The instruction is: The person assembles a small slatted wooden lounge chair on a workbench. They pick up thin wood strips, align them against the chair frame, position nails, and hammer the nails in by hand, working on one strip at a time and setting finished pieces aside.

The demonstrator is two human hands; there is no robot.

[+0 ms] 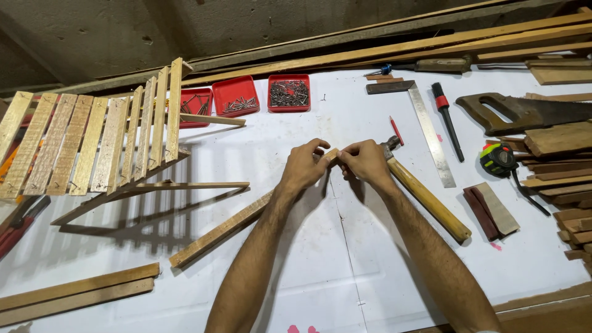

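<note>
Pinching 1 slat (222, 229) end with both hands, left (303, 166) and right (366, 163), fingers closed, beside hammer (425, 198) on bench (320, 271).

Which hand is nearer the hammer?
Right. The right hand lies against the hammer near its head; the left hand is further left, gripping the wooden strip.

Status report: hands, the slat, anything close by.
Left hand and right hand both pinch slat at its far end. Hammer lies touching right hand.
</note>
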